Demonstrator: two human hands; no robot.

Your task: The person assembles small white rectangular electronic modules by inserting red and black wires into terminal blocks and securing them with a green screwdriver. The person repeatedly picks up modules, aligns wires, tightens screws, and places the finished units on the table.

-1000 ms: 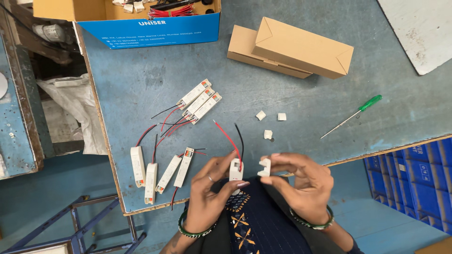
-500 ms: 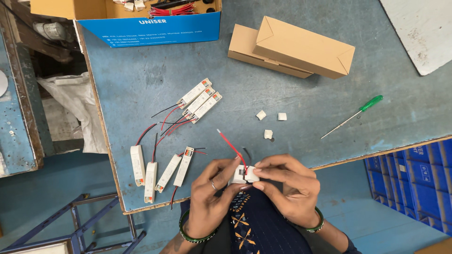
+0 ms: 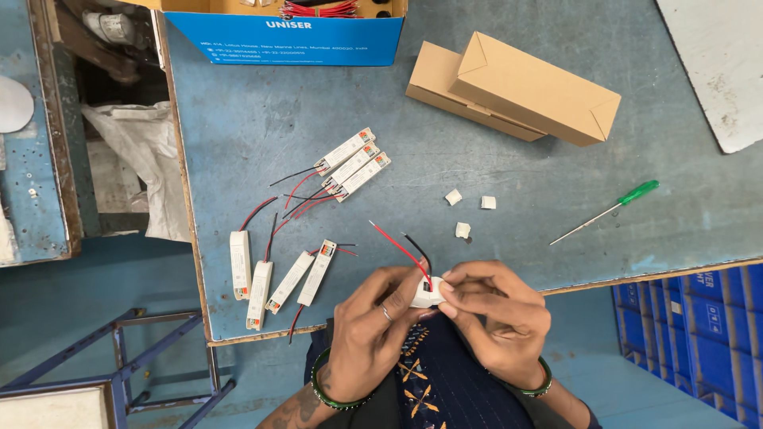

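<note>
Both hands meet at the near edge of the tabletop (image 3: 238,95), low in the head view. The left hand (image 3: 369,334) pinches a small white module (image 3: 425,295) from the side, and the right hand (image 3: 497,318) closes fingertips on its other end, so it sits clamped between the two, just off the edge. A red wire (image 3: 396,245) and a black wire (image 3: 417,246) spring up from it, loose. It looks light and rigid, a plastic shell, probably a bit slick; the body is the place to hold it, since the thin leads would likely bend or pull out. On the tabletop lie three tiny white caps (image 3: 465,213), two clusters of finished modules (image 3: 350,165), a green screwdriver (image 3: 608,210) and cardboard boxes (image 3: 517,87).
</note>
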